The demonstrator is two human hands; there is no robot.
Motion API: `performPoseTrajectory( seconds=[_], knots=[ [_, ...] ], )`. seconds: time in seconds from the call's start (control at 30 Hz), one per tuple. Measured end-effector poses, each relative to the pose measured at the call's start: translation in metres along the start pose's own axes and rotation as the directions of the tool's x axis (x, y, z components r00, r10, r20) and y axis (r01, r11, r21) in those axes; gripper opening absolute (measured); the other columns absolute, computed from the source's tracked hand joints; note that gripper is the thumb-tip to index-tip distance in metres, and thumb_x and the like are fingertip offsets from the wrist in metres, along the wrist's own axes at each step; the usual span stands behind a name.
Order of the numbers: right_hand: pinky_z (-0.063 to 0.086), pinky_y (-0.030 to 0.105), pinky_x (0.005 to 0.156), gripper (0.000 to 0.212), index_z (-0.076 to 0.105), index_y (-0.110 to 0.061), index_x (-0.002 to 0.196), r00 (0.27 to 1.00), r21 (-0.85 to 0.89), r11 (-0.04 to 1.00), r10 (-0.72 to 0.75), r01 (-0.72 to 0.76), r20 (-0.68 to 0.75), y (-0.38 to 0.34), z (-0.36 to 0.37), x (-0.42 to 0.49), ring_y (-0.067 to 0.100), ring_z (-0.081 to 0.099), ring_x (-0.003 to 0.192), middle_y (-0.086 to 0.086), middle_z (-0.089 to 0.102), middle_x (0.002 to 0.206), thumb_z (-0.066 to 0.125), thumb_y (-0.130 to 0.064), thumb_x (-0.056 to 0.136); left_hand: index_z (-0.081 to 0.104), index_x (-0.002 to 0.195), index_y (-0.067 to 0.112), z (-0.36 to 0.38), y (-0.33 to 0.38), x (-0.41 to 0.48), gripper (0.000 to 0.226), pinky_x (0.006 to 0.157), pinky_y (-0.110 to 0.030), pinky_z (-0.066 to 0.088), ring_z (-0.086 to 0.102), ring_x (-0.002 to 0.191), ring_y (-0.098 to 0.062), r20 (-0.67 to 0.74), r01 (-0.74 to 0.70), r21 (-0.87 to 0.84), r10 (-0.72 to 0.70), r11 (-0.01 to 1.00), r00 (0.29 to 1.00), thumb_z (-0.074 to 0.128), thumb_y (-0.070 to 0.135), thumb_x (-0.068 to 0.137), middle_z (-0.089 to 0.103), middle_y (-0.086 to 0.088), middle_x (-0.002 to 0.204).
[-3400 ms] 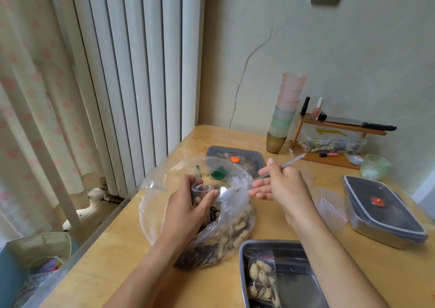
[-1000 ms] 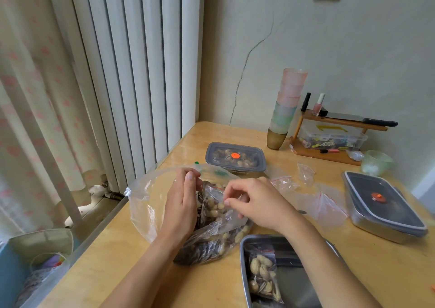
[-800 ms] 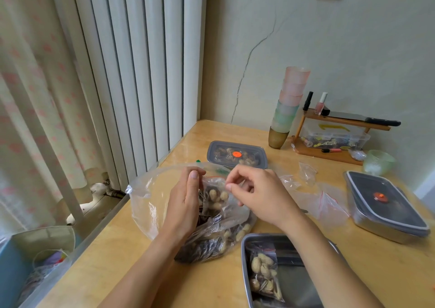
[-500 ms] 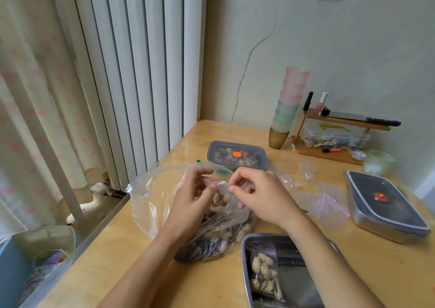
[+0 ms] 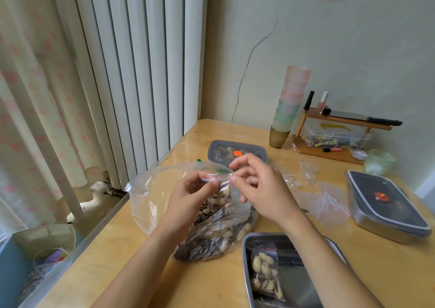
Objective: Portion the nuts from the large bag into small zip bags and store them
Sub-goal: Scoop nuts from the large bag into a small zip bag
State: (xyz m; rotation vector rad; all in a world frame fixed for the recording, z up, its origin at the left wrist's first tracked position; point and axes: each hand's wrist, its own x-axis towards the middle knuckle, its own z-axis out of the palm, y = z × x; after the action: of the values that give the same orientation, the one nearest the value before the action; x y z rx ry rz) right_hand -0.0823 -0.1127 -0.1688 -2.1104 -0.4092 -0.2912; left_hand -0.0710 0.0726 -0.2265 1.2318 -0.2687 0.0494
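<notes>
The small zip bag (image 5: 220,185), part filled, is held just above the large bag (image 5: 150,199). My left grip (image 5: 188,197) and right grip (image 5: 261,190) each pinch its zip strip. The film is light, limp and slippery; I judge the stiffer strip the best hold. Seal state unclear.

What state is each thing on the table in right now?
small zip bag, holds nuts, zip strip pinched by left hand and right hand; sealed or not, cannot tell
large bag, lying open, nuts inside
metal tray, uncovered, one filled bag in it
far container, lid on
right container, lid on
spare zip bags, empty, on the table
cups, stacked
</notes>
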Motion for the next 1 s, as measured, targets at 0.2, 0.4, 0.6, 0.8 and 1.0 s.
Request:
performPoseTrajectory(
  seconds=[0.2,0.4,0.6,0.8,1.0],
  knots=[
    [0.058,0.042,0.069,0.009,0.07,-0.026,0.101,0.976,-0.033,0.99,0.141,-0.138,0.166,0.002,0.003,-0.001,0.015,0.072,0.064,-0.006,0.074,0.084,0.074,-0.03,0.094,0.061,0.098,-0.003,0.0,0.0,0.0,0.011,0.06,-0.027,0.052,0.06,0.071,-0.019,0.018,0.016,-0.045,-0.015,0.999,1.0,0.066,0.007,0.097,0.072,-0.016,0.091],
    [0.05,0.025,0.062,0.005,0.073,-0.013,0.098,0.977,0.118,0.977,0.159,-0.176,0.144,0.005,0.0,0.001,0.012,0.065,0.061,-0.007,0.067,0.065,0.072,-0.017,0.096,0.062,0.096,0.004,0.0,0.0,-0.001,0.02,0.065,-0.033,0.05,0.055,0.072,-0.019,0.052,0.051,-0.034,-0.049,0.998,0.997,0.071,0.02,0.088,0.062,-0.01,0.08],
    [0.046,0.023,0.058,0.006,0.074,-0.013,0.098,0.977,0.245,0.949,0.171,-0.197,0.124,0.01,0.002,0.004,0.014,0.061,0.06,0.007,0.071,0.072,0.074,-0.018,0.096,0.074,0.116,0.012,0.002,-0.002,-0.004,0.031,0.077,-0.036,0.047,0.06,0.087,-0.019,0.159,0.085,0.038,-0.09,0.996,0.983,0.069,0.031,0.092,0.067,-0.009,0.099],
    [0.044,0.019,0.056,0.011,0.076,-0.004,0.099,0.967,0.279,0.932,0.187,-0.23,0.174,0.01,0.003,0.003,0.011,0.055,0.056,0.015,0.075,0.084,0.076,-0.014,0.094,0.08,0.098,0.014,0.006,-0.002,-0.004,0.016,0.089,-0.056,0.051,0.07,0.097,-0.036,0.011,0.082,0.017,-0.082,0.996,0.997,0.065,0.017,0.095,0.073,-0.015,0.1],
    [0.043,0.02,0.058,0.017,0.075,-0.003,0.104,0.934,0.405,0.865,0.173,-0.296,0.313,0.008,-0.003,0.002,0.011,0.052,0.058,0.011,0.074,0.087,0.075,-0.017,0.094,0.077,0.086,0.011,0.008,0.008,-0.006,0.016,0.057,-0.027,0.049,0.059,0.066,-0.02,0.095,0.157,-0.117,-0.147,0.981,0.985,0.065,0.018,0.094,0.067,-0.018,0.084]
  ],
)
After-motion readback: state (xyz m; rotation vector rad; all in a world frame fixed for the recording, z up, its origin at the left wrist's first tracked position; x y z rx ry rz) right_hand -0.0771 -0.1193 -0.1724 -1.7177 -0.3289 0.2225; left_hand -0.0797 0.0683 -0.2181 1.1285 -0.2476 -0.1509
